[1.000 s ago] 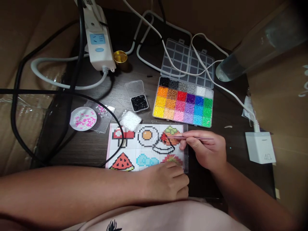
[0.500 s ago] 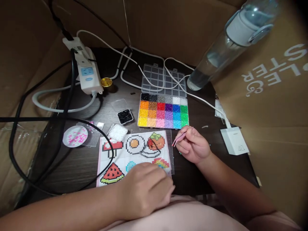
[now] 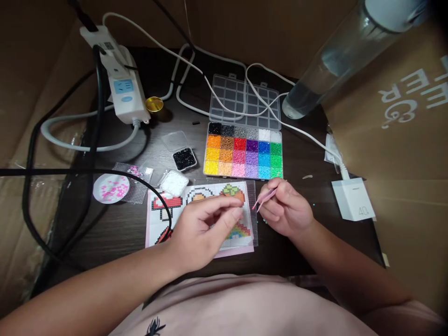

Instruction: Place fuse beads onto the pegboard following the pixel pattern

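Observation:
My right hand (image 3: 289, 207) is closed on a pair of pink tweezers (image 3: 266, 197), whose tips point down and left beside the pegboard's edge. At the tips shows a small reddish spot; whether it is a bead I cannot tell. Over the middle of the pattern sheet (image 3: 224, 254) hovers my left hand (image 3: 206, 231), fingers curved, a gap between thumb and forefinger, nothing visible in it. A clear pegboard (image 3: 252, 205) lies over the sheet. The sheet's pixel pictures include a mushroom, an egg and an orange fruit, partly hidden by the hand. Beyond stands a divided bead box (image 3: 243, 151), lid open.
Left of the sheet are small boxes of black beads (image 3: 184, 159) and white beads (image 3: 174, 183), and a dish of pink beads (image 3: 111, 188). A black cable (image 3: 154, 189) loops across the sheet. A power strip (image 3: 128, 88), water bottle (image 3: 322, 70) and white charger (image 3: 353, 198) stand around.
My left hand has risen from near my body and moved up and left over the sheet, its fingers opening out. My right hand keeps the tweezers, nearly unmoved. The view has shifted slightly.

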The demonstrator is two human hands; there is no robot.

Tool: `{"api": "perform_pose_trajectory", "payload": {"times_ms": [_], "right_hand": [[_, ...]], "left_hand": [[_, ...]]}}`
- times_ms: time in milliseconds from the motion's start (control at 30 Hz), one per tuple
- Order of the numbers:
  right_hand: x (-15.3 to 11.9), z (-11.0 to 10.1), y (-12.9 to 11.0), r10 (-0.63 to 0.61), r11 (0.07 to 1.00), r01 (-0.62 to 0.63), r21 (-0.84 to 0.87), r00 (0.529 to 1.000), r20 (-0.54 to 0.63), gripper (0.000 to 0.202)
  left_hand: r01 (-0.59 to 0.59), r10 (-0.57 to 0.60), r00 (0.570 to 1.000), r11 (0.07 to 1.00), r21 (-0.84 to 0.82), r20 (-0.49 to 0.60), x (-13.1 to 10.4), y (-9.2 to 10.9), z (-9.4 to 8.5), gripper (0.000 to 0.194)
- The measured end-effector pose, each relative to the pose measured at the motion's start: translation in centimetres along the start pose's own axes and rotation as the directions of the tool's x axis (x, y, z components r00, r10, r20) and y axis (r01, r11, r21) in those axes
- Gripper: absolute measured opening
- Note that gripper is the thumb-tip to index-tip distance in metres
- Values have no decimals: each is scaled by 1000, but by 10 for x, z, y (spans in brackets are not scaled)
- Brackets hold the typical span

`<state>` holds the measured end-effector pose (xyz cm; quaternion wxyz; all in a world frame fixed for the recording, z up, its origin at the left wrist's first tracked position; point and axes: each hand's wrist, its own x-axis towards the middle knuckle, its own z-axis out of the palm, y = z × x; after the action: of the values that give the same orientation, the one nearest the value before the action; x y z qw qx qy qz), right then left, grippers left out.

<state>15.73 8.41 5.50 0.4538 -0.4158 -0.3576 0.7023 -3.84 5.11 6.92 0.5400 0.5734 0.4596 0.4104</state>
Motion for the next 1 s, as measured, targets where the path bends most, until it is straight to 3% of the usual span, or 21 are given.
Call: {"api": "perform_pose_trajectory", "payload": {"times_ms": [133, 300, 367, 467, 567, 733, 867, 1000], "right_hand": [[7, -6, -1, -22, 999, 21, -27, 998, -52, 35], [12, -10, -7, -70, 997, 72, 26, 994, -88, 30], [12, -7, -13, -56, 988, 68, 136, 994, -89, 27], [10, 2, -23, -80, 967, 94, 239, 995, -66, 23], [7, 12, -27, -126, 958, 140, 252, 990, -68, 22], [9, 24, -29, -182, 921, 250, 298, 954, -238, 21], [22, 27, -41, -149, 845, 353, 402, 877, -457, 15], [27, 20, -60, -149, 790, 424, 443, 833, -532, 16]], "left_hand": [[-30, 30, 999, 999, 34, 14, 2, -1, 1, 14], [-169, 155, 984, 966, 195, 88, -2, 5, 8, 18], [-97, 76, 991, 977, 189, 114, -2, 11, 14, 23], [176, -177, 973, 984, 19, 145, 3, 22, 27, 36], [232, -224, 963, 972, -45, 148, 11, 32, 38, 35], [193, -193, 981, 981, 28, 22, 20, 36, 61, 32], [140, -130, 985, 986, 85, -115, 33, 30, 80, 36], [89, -63, 985, 983, 163, -160, 57, 35, 80, 36]]}}
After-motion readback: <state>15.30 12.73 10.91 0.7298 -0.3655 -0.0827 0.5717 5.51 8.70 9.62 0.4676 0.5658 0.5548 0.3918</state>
